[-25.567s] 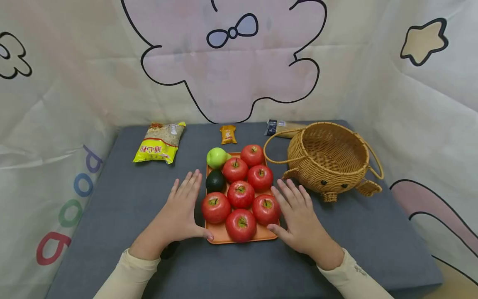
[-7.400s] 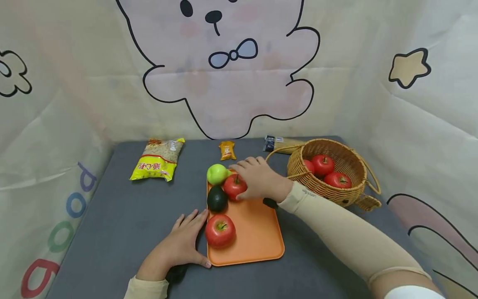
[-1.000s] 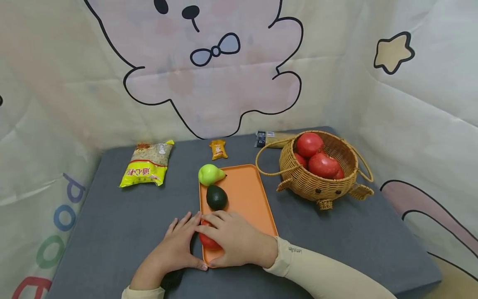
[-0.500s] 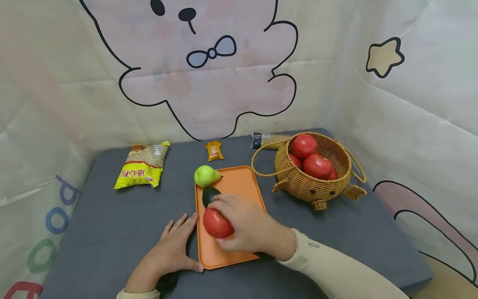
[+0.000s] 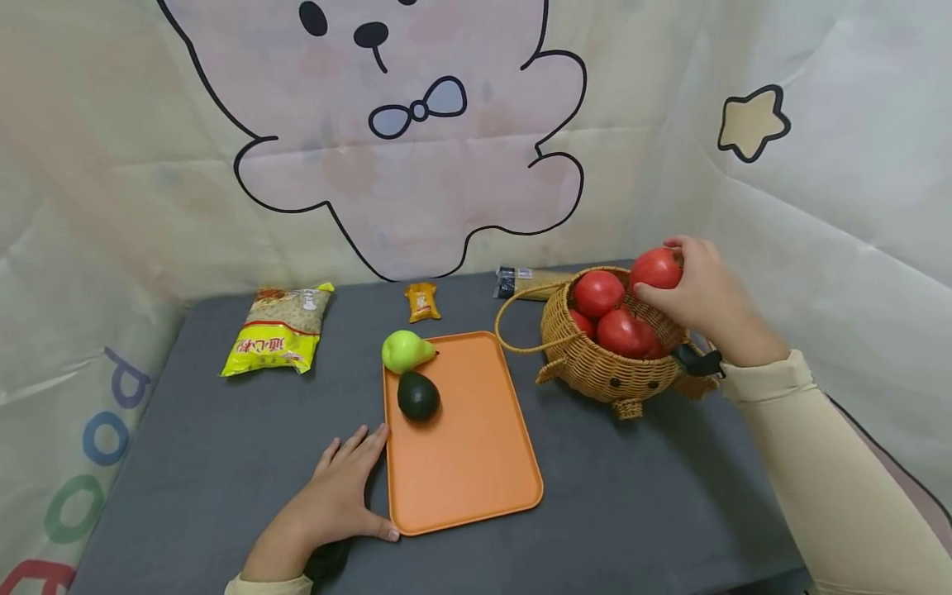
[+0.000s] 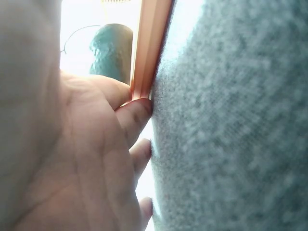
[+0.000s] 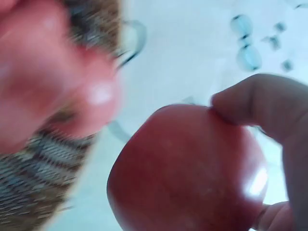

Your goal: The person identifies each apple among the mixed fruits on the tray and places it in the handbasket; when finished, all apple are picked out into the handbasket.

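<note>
My right hand (image 5: pixel 708 297) grips a red apple (image 5: pixel 658 268) above the right side of the wicker basket (image 5: pixel 587 362); the right wrist view shows the same apple (image 7: pixel 185 168) between thumb and fingers. Several red apples (image 5: pixel 599 294) are heaped inside the basket. Resting on the table, my left hand (image 5: pixel 330 500) touches the left edge of the orange tray (image 5: pixel 476 446) with thumb and fingertips, its fingers fairly straight. In the tray's upper left lie a green pear (image 5: pixel 405 352), partly over the rim, and a dark green avocado (image 5: pixel 418 397).
A yellow snack-like bag (image 5: pixel 278 330) lies at the back left of the grey table (image 5: pixel 245 446). A small orange packet (image 5: pixel 423 302) sits behind the tray. Behind the basket lies a long packet (image 5: pixel 521 282). The basket's loop handle (image 5: pixel 513 314) sticks out towards the tray.
My right hand has carried the last apple from the tray's lower left to over the basket. Over the longer span, the other apples went from tray to basket. The left hand stays at the tray edge.
</note>
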The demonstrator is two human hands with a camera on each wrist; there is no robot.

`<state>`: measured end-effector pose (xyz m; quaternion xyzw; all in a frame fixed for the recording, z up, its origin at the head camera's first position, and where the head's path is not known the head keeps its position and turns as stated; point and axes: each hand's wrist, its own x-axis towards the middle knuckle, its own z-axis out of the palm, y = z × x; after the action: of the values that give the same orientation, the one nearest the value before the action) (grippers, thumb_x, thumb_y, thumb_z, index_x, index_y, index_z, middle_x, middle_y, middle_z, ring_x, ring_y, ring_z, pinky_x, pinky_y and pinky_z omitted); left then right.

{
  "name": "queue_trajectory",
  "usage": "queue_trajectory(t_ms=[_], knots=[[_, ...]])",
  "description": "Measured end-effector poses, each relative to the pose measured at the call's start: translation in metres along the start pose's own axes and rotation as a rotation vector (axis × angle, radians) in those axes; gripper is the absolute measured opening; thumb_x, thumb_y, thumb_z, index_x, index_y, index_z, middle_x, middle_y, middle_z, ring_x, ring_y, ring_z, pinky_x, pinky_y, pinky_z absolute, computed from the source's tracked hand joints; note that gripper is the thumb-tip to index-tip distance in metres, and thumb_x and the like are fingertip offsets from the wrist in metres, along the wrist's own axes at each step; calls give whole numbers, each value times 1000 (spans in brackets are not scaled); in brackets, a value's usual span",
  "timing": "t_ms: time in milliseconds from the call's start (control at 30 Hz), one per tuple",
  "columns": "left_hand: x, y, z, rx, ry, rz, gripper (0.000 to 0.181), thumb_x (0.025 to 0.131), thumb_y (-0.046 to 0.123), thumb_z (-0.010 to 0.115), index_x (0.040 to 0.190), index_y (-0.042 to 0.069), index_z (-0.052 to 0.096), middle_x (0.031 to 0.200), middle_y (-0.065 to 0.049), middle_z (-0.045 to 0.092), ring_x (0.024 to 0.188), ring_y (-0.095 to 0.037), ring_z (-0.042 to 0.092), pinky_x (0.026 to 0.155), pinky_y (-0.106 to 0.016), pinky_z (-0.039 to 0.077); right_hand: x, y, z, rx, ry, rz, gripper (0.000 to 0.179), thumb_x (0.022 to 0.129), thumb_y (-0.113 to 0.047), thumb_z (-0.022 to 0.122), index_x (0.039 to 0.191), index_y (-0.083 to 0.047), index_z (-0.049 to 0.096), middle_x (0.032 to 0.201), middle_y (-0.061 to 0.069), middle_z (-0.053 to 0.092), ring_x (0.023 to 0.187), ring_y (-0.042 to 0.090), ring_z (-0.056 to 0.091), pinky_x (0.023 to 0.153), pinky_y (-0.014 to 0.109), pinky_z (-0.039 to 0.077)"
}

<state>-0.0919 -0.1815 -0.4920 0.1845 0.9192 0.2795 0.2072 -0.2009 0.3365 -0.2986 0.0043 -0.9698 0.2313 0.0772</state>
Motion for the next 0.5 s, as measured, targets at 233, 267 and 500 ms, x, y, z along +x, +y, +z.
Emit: queue_trajectory(t_ms=[233, 267, 500], knots=[[-1, -2, 1, 1, 4, 4, 152, 52, 72, 98, 170, 9, 26, 173, -9, 30, 161, -39, 15, 123, -67, -1, 18, 42, 22, -54, -116, 34, 82, 96, -44, 76, 148, 10, 43, 134, 32, 54, 116, 51, 55, 92, 68, 51], [0, -2, 1, -1, 4, 6, 152, 52, 72, 98, 170, 9, 26, 173, -9, 30, 161, -39, 15, 123, -67, -1, 18, 44, 23, -53, -121, 43, 82, 96, -44, 75, 148, 10, 42, 134, 33, 54, 115, 51, 55, 92, 68, 52], [4, 0, -1, -13, -5, 20, 153, 52, 71, 98, 171, 9, 25, 174, -10, 29, 161, -40, 14, 123, -68, -2, 18, 46, 20, -85, -148, 81, 77, 98, -51, 70, 144, 5, 46, 126, 32, 60, 108, 49, 59, 86, 64, 55]])
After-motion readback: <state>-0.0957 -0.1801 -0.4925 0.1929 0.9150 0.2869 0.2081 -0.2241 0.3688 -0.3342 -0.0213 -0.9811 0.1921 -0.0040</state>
